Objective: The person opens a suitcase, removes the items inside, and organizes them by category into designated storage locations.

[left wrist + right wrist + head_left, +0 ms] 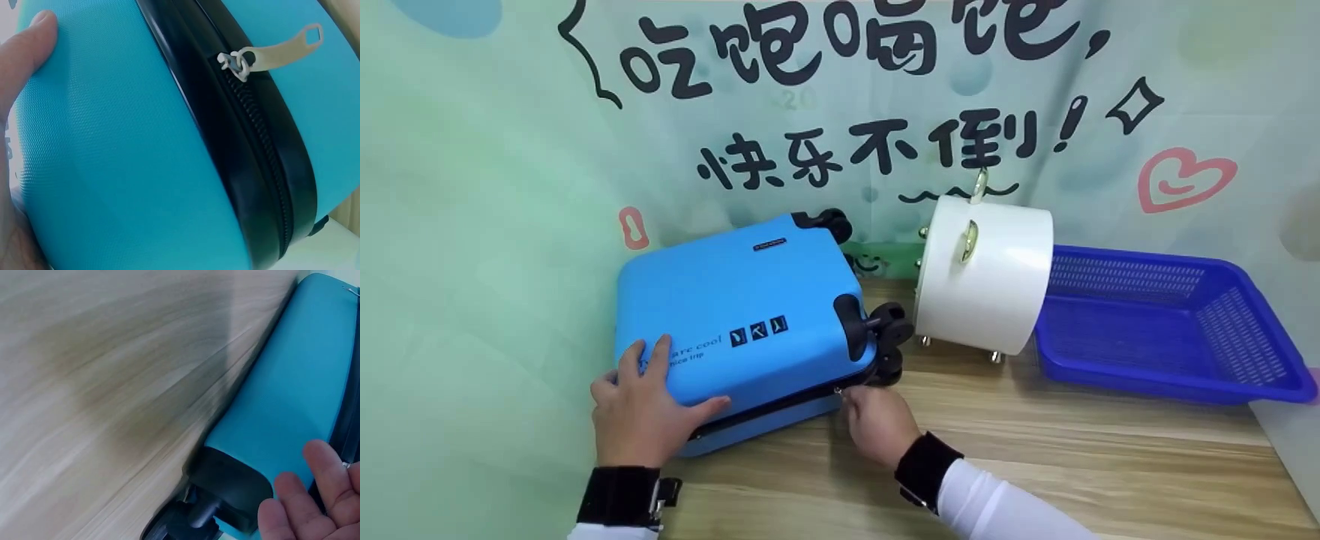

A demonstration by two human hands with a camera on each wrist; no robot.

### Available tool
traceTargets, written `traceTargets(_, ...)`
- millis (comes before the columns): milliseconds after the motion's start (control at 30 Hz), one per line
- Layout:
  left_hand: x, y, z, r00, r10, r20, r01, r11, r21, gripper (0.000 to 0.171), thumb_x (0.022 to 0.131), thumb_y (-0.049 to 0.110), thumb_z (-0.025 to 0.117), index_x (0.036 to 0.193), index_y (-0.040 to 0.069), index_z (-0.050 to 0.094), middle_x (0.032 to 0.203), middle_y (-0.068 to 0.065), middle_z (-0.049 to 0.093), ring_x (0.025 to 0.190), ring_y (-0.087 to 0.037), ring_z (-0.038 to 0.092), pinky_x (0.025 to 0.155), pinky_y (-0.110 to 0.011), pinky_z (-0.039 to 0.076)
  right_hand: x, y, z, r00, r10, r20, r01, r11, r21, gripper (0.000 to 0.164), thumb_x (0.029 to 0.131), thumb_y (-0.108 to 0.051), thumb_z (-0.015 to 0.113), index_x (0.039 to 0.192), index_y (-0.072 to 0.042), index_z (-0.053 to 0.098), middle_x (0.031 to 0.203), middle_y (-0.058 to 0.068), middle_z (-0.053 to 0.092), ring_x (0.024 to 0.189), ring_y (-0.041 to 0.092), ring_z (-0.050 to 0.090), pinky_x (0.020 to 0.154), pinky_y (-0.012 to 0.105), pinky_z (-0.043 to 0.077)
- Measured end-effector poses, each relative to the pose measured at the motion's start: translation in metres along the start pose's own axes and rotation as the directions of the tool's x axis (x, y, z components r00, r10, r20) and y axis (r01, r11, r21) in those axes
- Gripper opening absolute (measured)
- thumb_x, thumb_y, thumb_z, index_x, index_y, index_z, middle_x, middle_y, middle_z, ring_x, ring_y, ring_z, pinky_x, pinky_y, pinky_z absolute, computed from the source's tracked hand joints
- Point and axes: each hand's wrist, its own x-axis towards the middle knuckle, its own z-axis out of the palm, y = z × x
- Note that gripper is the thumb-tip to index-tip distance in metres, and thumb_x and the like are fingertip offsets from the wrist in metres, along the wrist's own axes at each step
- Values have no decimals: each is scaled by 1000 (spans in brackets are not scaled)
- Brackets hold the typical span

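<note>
The blue suitcase (720, 300) lies flat on the wood-grain surface (1110, 450), in front of the person and to the left of the white container (990, 277). Its wheels (891, 324) point to the right. A blue basket (1147, 386) is positioned beyond the container.

Hand positions:
- Left hand (641, 409): extended, fingers spread on the upper shell, thumb pointing along the near edge; it grips nothing.
- Right hand (881, 424): fingers curled at the near wheel-end corner, apparently pinching the zipper pull (838, 391). The exact finger contact is partly hidden.

A second pull (287, 52) hangs free on the zipper (261, 132), below the left hand. Whether the track between the two pulls is parted cannot be determined.

Step in hand, as judged: operating the zipper while bracing the shell. The direction of travel cannot be established. The next move calls for a firm pinch, steady left-hand pressure and a pull following the seam; at the corner, a sideways pull could jam the slider.
</note>
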Motion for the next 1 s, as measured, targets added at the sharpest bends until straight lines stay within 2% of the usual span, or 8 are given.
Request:
traceTargets(100,0,0,1,1000,4,-9,-4,1000,6,133,65,87,78,167,15,31,166,-30,25,124,-66,37,86,-75,52,1,1,1,1000,-6,0,6,1000,-9,17,102,-9,63,99,-4,79,88,6,80,82,23,76,75,42,61)
traceTargets(233,0,0,2,1000,-2,8,2,1000,-10,134,65,87,78,168,16,29,167,-30,23,125,-66,35,86,-76,52,1,4,-3,998,4,58,-6,1000,19,18,103,-10,62,105,-4,79,95,6,81,86,20,76,79,40,62)
traceTargets(367,1,-1,3,1000,-9,30,10,999,-42,134,66,86,78,169,16,26,169,-29,20,129,-66,32,90,-79,49,2,7,-16,995,40,90,-48,995,91,22,107,-17,59,103,-8,79,82,-3,74,73,11,66,72,33,57)
traceTargets(433,1,-1,3,999,-11,35,13,998,-58,134,67,85,79,169,16,25,169,-29,18,132,-66,30,92,-80,48,4,9,-26,997,62,50,-69,987,148,25,108,-20,58,96,-10,77,73,-7,67,64,7,58,64,29,52)
traceTargets(533,2,-3,3,999,-13,37,16,997,-73,135,67,83,80,169,16,24,169,-29,18,134,-66,27,94,-82,46,9,11,-41,991,69,-112,-43,974,223,23,107,-18,60,91,-11,76,71,-7,66,61,6,57,59,26,51)
traceTargets(667,2,-5,3,999,-12,31,14,997,-79,135,67,83,81,169,16,23,170,-29,17,136,-67,26,93,-84,45,21,16,-57,934,5,-358,65,981,184,14,102,-10,64,100,-7,78,91,3,77,81,15,69,75,33,58)
traceTargets(767,1,-4,3,999,-13,35,16,996,-86,135,67,82,81,169,16,23,170,-29,17,137,-67,25,93,-84,45,30,20,-63,905,-29,-424,86,990,115,17,100,-9,65,113,-4,76,110,11,74,104,27,66,91,41,55)
traceTargets(1000,-1,-1,2,999,-9,33,12,996,-86,134,68,82,81,169,15,24,170,-29,18,139,-68,23,97,-83,43,38,29,-65,951,19,-309,20,992,124,49,98,-10,68,145,-1,59,152,20,53,136,39,46,109,51,49)
